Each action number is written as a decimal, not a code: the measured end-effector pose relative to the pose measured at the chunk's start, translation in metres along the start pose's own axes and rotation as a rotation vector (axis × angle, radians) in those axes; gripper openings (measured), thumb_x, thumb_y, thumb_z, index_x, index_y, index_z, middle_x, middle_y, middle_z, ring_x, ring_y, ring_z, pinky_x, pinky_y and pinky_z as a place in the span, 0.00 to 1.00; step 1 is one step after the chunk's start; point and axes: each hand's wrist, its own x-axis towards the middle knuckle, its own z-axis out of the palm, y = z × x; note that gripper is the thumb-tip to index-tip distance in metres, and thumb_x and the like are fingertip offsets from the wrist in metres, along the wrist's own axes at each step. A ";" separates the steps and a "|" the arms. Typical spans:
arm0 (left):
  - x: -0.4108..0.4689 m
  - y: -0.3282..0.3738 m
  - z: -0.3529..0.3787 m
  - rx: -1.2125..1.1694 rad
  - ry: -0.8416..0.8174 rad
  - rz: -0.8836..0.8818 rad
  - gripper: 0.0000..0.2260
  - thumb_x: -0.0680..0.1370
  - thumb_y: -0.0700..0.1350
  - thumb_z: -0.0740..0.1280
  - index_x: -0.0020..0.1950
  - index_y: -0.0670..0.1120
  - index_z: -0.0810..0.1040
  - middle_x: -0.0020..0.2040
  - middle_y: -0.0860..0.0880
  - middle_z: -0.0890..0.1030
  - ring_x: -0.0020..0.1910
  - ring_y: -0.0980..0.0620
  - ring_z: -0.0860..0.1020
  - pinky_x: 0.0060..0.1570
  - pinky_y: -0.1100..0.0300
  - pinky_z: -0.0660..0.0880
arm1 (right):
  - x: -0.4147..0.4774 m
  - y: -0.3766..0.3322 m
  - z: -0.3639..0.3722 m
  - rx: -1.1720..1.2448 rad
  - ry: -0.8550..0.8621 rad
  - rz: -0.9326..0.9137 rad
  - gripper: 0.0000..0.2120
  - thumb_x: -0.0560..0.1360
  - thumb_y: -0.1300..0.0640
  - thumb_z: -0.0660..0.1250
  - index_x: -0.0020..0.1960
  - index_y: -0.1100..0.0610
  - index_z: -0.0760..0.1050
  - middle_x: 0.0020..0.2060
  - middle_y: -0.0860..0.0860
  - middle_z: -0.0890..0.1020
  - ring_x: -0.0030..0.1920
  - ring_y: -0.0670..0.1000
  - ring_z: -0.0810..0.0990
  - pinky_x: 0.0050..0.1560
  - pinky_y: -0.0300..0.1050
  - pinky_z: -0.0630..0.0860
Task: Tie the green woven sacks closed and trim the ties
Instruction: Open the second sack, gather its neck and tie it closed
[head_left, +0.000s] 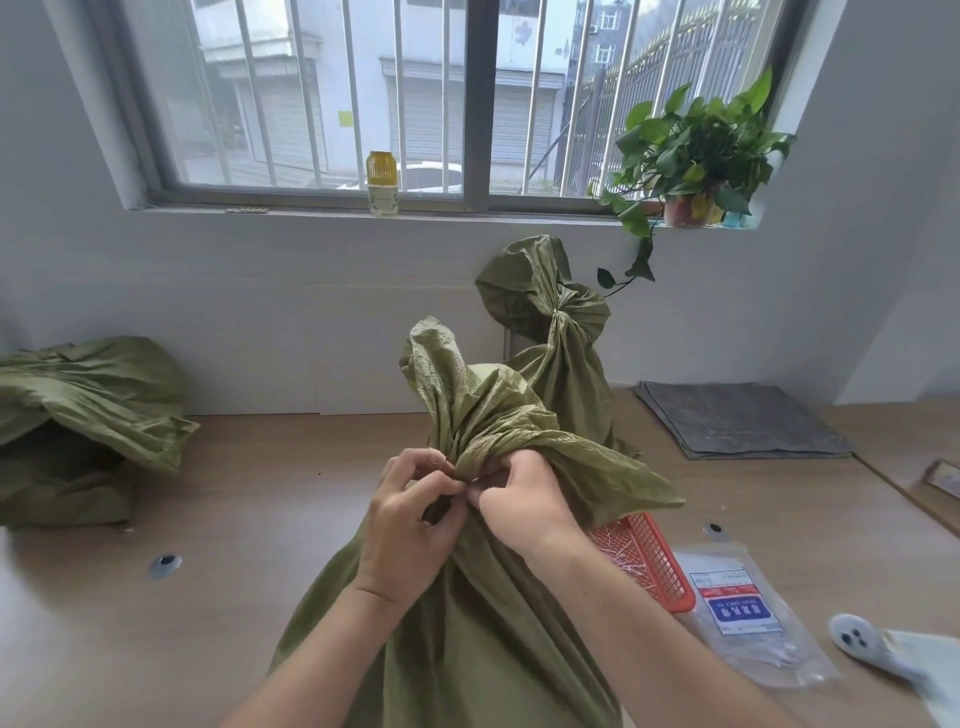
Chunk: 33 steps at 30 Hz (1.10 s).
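Left hand (410, 519) and right hand (519, 504) pinching tight on the gathered neck of the crinkled green woven sack (467, 639), ruffled mouth flaring above, tied sack (550, 312) standing behind, orange mesh basket (649, 556) sitting just right, smooth wooden tabletop (234, 519) lying open left.

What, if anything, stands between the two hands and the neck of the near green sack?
Nothing visible does: the left hand and right hand both pinch the gathered neck of the near sack.

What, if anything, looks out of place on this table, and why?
The left sack lies slumped and seemingly untied, unlike the tied rear sack, which stands upright. A flap of the near sack hides part of the orange basket.
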 end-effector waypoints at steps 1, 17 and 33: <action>0.001 0.000 -0.001 0.001 0.001 0.003 0.07 0.69 0.34 0.80 0.40 0.43 0.85 0.50 0.50 0.79 0.50 0.48 0.79 0.49 0.58 0.78 | -0.001 0.000 0.001 0.044 0.003 0.024 0.15 0.66 0.56 0.72 0.52 0.56 0.84 0.45 0.48 0.87 0.50 0.50 0.86 0.58 0.52 0.83; 0.001 -0.024 -0.010 -0.110 0.003 -0.109 0.08 0.70 0.33 0.79 0.39 0.42 0.84 0.54 0.50 0.75 0.53 0.49 0.81 0.48 0.51 0.82 | -0.014 -0.006 -0.009 -0.221 -0.054 -0.169 0.07 0.78 0.52 0.70 0.49 0.53 0.86 0.41 0.45 0.86 0.43 0.46 0.83 0.48 0.40 0.78; 0.002 -0.032 -0.009 -0.126 0.020 -0.119 0.10 0.68 0.32 0.81 0.37 0.44 0.84 0.51 0.46 0.78 0.46 0.53 0.81 0.46 0.63 0.77 | -0.005 -0.010 0.004 0.042 -0.199 -0.097 0.13 0.71 0.51 0.66 0.30 0.53 0.69 0.28 0.50 0.67 0.31 0.51 0.63 0.34 0.48 0.60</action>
